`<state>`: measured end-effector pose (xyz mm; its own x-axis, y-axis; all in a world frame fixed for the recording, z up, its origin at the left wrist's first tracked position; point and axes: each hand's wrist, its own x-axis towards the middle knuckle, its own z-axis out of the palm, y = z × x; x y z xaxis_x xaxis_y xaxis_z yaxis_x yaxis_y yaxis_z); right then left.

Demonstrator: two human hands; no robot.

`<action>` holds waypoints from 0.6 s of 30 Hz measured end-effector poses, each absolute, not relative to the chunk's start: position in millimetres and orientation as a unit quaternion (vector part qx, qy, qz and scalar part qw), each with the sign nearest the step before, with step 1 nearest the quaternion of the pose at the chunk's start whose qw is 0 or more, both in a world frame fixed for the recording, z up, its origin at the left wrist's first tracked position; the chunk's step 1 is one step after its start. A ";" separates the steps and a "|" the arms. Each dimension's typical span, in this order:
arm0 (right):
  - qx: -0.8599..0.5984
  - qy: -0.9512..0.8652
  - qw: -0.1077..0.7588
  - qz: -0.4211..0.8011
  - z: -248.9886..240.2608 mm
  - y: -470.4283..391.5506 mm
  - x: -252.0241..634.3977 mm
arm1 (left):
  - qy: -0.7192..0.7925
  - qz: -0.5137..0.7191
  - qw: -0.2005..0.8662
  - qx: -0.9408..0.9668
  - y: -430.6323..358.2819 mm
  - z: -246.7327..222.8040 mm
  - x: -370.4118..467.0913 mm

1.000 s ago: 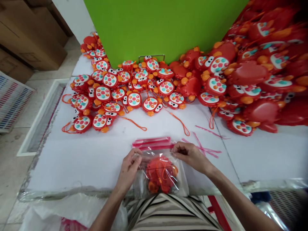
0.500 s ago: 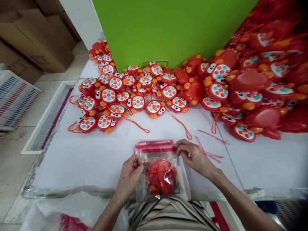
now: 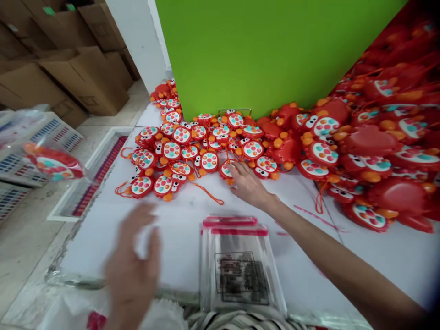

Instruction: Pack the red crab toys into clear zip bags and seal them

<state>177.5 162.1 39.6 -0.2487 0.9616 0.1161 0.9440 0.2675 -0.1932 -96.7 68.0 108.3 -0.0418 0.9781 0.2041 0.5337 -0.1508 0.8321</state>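
My right hand [image 3: 249, 185] reaches to the front edge of the toy pile, its fingers closed on a red crab toy [image 3: 225, 169] with a white face of coloured buttons; the hand covers part of it. My left hand [image 3: 134, 261], smeared by motion, is over the table's left front with thumb and fingers apart and nothing in it. Off to the left, a bagged crab toy [image 3: 53, 162] is blurred in mid-air, apart from the hand. In front of me lies a stack of clear zip bags [image 3: 240, 270] with pink closures and black print.
Many red crab toys [image 3: 172, 149] with orange loops spread along the back, heaped high on the right [image 3: 371, 142]. A green panel [image 3: 268, 55] stands behind them. On the left floor are plastic baskets [image 3: 58, 133] and cardboard boxes [image 3: 89, 78]. Pink strips [image 3: 319, 217] lie on the table.
The bagged toy left the bag stack and is now in the air at the left. My left hand opened and moved left; my right hand moved from the bag to a toy in the pile.
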 end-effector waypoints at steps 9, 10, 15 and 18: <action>-0.554 -0.832 -0.014 -0.039 52.2 193.3 160.9 | 0.407 0.116 0.179 0.888 19.6 3.9 13.4; -0.553 -0.832 0.001 -0.033 55.2 190.6 164.1 | 0.402 0.114 0.170 0.892 19.4 1.6 14.4; -0.545 -0.824 0.138 0.070 66.4 164.5 183.5 | 0.389 0.107 0.166 0.900 23.8 3.6 12.2; -0.557 -0.785 0.226 0.148 62.8 146.5 196.5 | 0.395 0.095 0.170 0.898 24.8 5.4 13.4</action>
